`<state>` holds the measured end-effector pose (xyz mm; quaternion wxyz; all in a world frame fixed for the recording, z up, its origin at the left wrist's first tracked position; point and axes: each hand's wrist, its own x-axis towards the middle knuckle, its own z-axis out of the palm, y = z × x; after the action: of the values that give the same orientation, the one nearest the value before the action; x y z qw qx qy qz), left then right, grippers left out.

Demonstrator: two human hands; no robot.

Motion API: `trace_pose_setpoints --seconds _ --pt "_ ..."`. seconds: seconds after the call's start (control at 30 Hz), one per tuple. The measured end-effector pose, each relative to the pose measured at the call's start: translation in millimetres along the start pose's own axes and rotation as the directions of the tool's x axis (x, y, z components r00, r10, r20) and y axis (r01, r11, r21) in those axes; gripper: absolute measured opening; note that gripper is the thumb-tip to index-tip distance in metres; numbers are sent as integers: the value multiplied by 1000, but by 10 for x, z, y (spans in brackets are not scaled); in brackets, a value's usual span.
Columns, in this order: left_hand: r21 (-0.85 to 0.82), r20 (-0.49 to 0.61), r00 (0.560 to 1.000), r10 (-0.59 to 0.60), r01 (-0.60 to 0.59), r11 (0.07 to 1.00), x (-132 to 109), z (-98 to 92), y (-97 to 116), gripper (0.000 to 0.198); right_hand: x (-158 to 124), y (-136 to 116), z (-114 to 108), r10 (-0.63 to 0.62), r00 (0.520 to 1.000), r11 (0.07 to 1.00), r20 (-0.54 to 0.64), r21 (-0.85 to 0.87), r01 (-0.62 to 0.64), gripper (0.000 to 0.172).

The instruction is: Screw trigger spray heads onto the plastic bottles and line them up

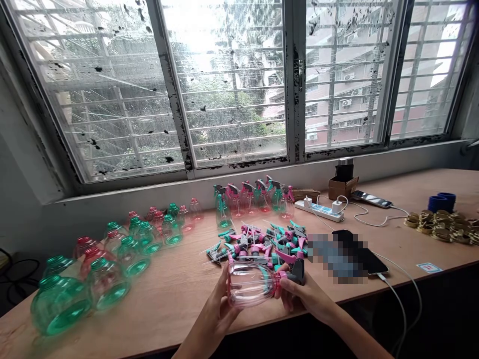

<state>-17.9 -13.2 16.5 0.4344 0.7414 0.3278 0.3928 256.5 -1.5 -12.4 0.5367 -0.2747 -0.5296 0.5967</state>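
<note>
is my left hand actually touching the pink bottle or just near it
Touching. The head view shows the left hand wrapped around the base end of the pink bottle, pressed against its clear wall with no gap between them.

1. No word, brand or number can be read anywhere in the view.
2. A small white square sticker with a blue edge [429,268] on the long wooden tabletop [179,294] carries a red mark, too small to read.
</note>
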Motion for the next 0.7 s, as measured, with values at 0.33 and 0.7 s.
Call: trace_pose_setpoints --seconds 0.33,0.7 --pt "-25 -7 1000 1 -1 1000 -1 38 76 86 -6 -27 14 2 1000 1000 1 -3 -2 39" --pt "17 -14 1000 -14 15 1000 -18 7 11 94 6 5 -8 -9 1000 1000 -19 -21 9 41"
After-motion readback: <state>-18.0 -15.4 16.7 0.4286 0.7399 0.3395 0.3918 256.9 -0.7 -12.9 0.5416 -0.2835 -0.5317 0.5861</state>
